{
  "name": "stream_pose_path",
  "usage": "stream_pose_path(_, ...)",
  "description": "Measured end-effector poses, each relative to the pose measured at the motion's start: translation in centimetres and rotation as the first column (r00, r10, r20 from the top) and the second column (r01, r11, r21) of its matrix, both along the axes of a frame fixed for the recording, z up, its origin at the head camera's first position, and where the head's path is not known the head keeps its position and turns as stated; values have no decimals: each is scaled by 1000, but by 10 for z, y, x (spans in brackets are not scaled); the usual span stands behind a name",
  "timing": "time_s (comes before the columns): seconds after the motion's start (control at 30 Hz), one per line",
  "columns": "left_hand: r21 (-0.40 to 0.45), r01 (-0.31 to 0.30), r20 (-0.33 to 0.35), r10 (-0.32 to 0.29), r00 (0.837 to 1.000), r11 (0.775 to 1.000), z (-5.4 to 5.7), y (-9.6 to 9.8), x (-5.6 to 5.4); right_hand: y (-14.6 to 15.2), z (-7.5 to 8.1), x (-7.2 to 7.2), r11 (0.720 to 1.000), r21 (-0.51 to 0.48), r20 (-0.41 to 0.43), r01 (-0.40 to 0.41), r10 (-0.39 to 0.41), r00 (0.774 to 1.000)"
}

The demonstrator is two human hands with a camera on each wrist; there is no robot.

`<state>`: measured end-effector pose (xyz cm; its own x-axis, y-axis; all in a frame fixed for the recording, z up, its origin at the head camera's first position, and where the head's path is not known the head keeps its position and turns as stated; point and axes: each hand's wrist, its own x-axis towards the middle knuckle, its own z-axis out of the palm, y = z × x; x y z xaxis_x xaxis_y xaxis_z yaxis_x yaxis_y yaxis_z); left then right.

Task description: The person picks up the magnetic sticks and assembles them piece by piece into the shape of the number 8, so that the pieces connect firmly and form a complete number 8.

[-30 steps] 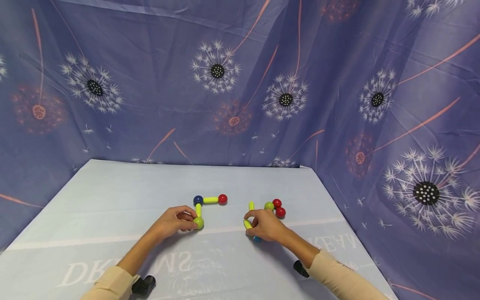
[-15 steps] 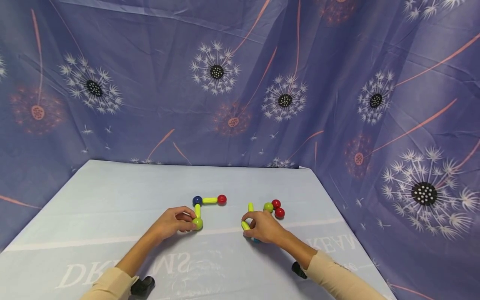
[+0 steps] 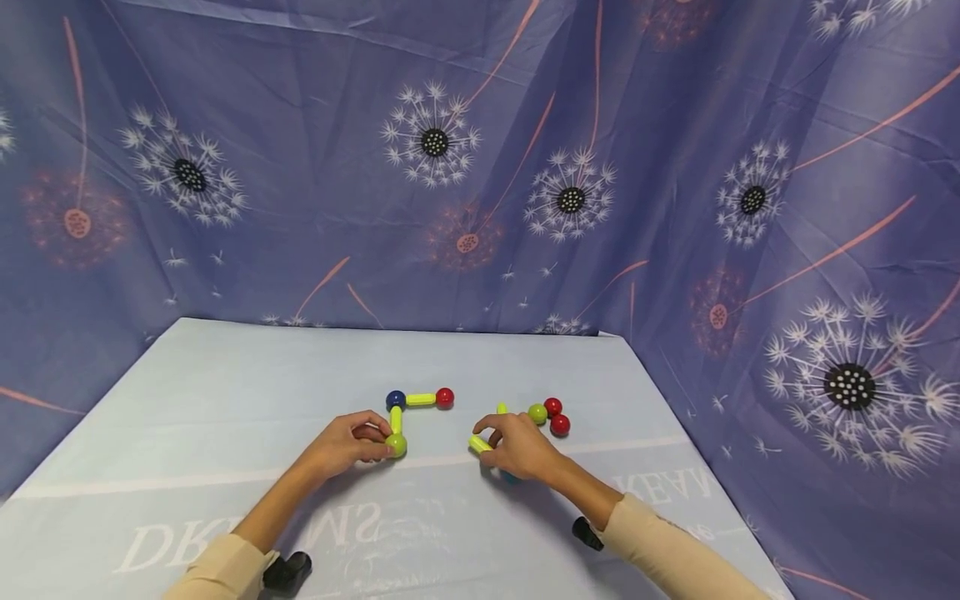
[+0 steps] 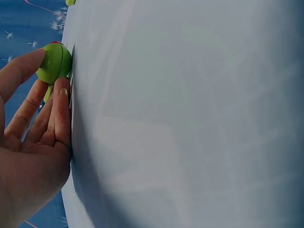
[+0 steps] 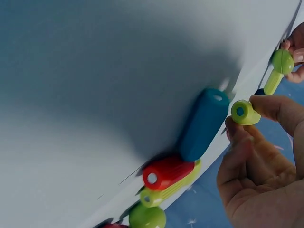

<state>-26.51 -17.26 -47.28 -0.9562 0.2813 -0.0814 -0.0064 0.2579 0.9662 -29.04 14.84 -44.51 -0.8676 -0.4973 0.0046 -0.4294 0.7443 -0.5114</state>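
Blue flower cloth (image 3: pixel 315 183) behind white table (image 3: pixel 247 375). Low, left of middle: left hand (image 3: pixel 348 442) pinches green ball (image 3: pixel 397 447), end of bent chain (image 3: pixel 396 402). Low, right of middle, apart: right hand (image 3: pixel 517 444) pinches yellow stick (image 3: pixel 479 445). Farther right: red balls (image 3: pixel 559 426).

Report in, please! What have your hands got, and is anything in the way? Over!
Left hand: pinching green ball. Right hand: pinching yellow stick. No piece seen between them. Blue rod near right hand.
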Motion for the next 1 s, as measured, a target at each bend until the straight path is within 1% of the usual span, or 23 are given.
stream_pose_path(0.17, 4, -2, -8, 2, 1000, 1000, 1, 0, 0, -10, 1, -1, 999, -37, 31, 9, -7, 999)
stream_pose_path(0.4, 3, 11, -14, -11, 1000, 1000, 0, 0, -1, -21, -1, -4, 996, -89, 32, 12, -9, 999)
stream_pose_path(0.6, 1, 2, -14, -2, 1000, 1000, 0, 1, 0, -31, -3, -9, 991, -130, 47, 21, -15, 999)
stream_pose_path(0.73, -2, -13, -8, 13, 1000, 1000, -1, 2, 0, -39, -2, -10, 987, -159, 54, 16, -8, 999)
stream_pose_path(0.87, -22, -47, -2, 46, 999, 999, -1, 5, 1, -47, 0, -10, 983, -186, 67, 14, -2, 998)
stream_pose_path(1.0, -29, -76, 0, 76, 997, 997, -1, 8, 1, -54, -2, -11, 982, -189, 72, 16, -3, 997)
